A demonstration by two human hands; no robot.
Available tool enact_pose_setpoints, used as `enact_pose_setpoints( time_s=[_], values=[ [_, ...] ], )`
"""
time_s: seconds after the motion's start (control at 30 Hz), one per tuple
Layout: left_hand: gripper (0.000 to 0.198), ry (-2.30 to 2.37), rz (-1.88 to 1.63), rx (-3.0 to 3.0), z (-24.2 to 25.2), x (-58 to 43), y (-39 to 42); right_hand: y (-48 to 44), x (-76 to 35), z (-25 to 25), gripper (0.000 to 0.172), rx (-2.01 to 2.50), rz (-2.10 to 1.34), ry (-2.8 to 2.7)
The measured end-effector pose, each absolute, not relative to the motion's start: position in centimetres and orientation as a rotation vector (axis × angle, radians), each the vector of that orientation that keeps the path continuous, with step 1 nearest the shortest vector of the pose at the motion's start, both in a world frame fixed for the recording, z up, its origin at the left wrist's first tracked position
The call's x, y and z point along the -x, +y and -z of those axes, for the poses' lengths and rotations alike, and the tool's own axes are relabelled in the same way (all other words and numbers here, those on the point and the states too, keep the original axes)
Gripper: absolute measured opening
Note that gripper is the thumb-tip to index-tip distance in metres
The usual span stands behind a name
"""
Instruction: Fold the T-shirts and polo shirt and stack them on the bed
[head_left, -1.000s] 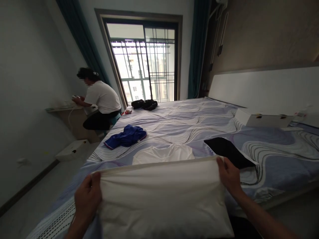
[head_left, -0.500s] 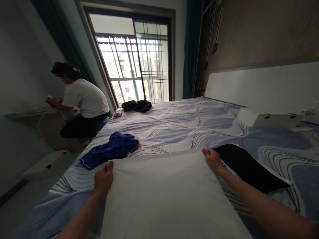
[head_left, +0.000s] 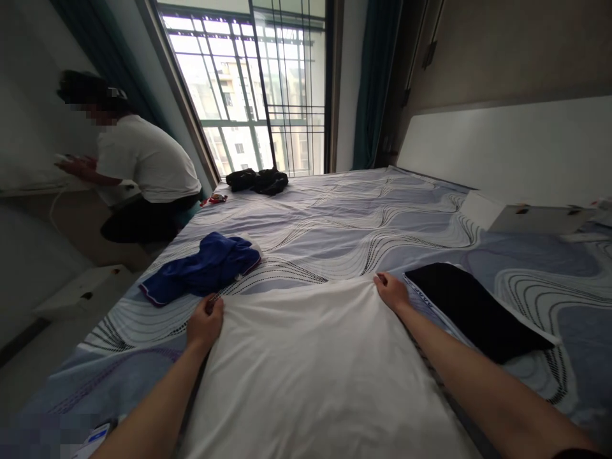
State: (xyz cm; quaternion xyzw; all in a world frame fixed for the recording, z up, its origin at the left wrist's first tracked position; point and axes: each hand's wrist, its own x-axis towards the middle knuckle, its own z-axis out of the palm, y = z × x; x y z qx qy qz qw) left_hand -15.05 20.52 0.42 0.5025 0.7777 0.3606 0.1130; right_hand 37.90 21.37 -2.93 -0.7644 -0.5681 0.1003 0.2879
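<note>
A white cloth (head_left: 306,363) spreads before me over the bed, its far edge low against the sheet and faint wrinkles running across it. At its far left corner, my left hand (head_left: 204,320) is closed, thumb and fingers pinching the fabric. The far right corner is pinched in my right hand (head_left: 391,291). Just right of that hand lies a flat, folded black garment (head_left: 473,309) with a pale edge. Beyond my left hand is a crumpled blue garment (head_left: 203,266) with pinkish trim. The near end of the white cloth runs out of view.
The bed (head_left: 329,239) has a wavy-patterned sheet. A white box (head_left: 530,215) stands by the headboard (head_left: 502,140); black items (head_left: 258,181) lie at the far edge. A person (head_left: 148,159) crouches at left, near another white box (head_left: 79,293). A phone-like object (head_left: 95,438) shows at lower left.
Both hands have lowered the far edge of the white cloth toward the bed. Taut before, the fabric now looks looser and wrinkled. My view has tipped down slightly.
</note>
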Motion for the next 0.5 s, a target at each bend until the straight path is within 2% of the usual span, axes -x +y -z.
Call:
enact_pose_setpoints(
  time_s=[0.13,0.33,0.4,0.5],
  values=[
    [0.073,2.043,-1.127,-1.680,0.5,15.0,15.8,17.3,-38.4,3.3,0.067,1.833,-0.270,-1.685],
    [0.062,1.898,-1.008,-2.012,1.8,15.1,3.9,6.5,-39.4,3.5,0.084,1.741,-0.358,-1.969],
    [0.057,1.888,-0.947,-2.013,1.9,15.1,-0.3,2.4,-39.6,3.7,0.080,1.750,-0.364,-1.979],
    [0.056,1.948,-0.896,-1.927,1.8,15.0,-6.3,-3.5,-39.7,4.3,0.060,1.790,-0.312,-1.852]
  ],
)
